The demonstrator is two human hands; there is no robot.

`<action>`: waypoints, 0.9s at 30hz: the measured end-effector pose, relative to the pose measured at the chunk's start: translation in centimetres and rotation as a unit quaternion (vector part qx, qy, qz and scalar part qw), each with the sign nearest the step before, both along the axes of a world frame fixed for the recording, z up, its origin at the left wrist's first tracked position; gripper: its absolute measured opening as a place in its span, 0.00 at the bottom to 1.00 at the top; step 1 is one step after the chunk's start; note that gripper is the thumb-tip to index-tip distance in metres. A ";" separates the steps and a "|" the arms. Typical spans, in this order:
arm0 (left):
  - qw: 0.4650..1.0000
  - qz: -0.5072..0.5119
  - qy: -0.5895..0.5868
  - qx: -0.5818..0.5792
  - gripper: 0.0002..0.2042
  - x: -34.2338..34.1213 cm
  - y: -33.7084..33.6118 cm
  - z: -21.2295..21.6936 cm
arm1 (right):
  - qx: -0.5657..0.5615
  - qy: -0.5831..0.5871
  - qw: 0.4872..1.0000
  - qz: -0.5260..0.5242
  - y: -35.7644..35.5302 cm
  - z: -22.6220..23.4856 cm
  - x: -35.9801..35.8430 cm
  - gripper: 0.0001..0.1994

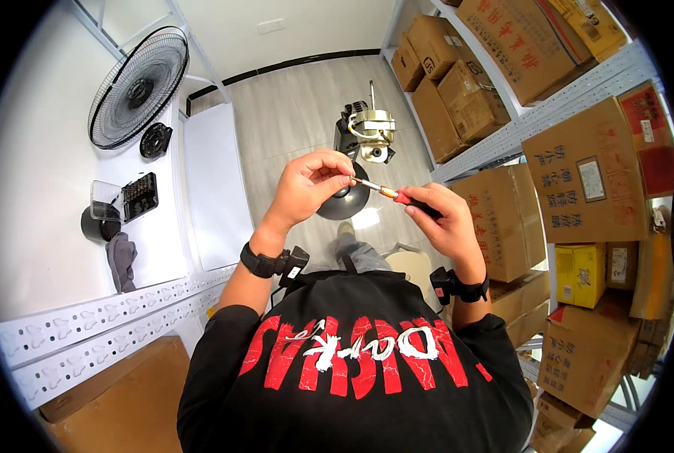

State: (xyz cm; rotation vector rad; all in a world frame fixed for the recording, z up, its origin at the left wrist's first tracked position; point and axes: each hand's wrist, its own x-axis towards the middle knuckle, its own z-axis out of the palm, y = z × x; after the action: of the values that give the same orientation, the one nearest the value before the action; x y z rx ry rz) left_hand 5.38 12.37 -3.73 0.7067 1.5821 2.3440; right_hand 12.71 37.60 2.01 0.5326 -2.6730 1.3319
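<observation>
A screwdriver (383,190) with a red and black handle and a metal shaft lies level between my two hands. My right hand (450,220) is closed round its handle. At the other end, the fingertips of my left hand (307,186) pinch the tip; whether a small part is there too is too small to tell. Just beyond my hands stands a bare fan motor (377,130) with a thin shaft pointing up, on a black stand. The stand's round black base (344,205) shows partly beneath my hands.
On the white shelf at left are a wire fan guard (138,90), a black round part (155,140), an opened bit case (140,196), a black cup-shaped part (99,222) and a grey cloth (122,262). Cardboard boxes (495,219) fill the shelving at right.
</observation>
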 end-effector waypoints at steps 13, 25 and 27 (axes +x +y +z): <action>0.999 0.014 0.022 -0.018 0.04 3.7 -1.6 0.3 | 0.060 0.023 0.998 -0.023 -1.8 1.4 4.2 0.12; 0.992 0.077 0.043 -0.089 0.03 3.4 -1.3 -0.9 | 0.094 0.056 0.994 -0.002 -2.5 0.5 3.5 0.12; 0.993 0.072 0.043 -0.083 0.03 2.8 -1.4 -1.4 | 0.096 0.042 0.994 0.006 -2.1 0.1 2.5 0.12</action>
State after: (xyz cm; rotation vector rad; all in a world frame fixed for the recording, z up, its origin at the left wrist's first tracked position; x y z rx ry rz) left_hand 8.17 10.98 -5.11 0.6863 1.8973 2.2716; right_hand 15.24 35.52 2.16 0.6104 -2.7485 1.0349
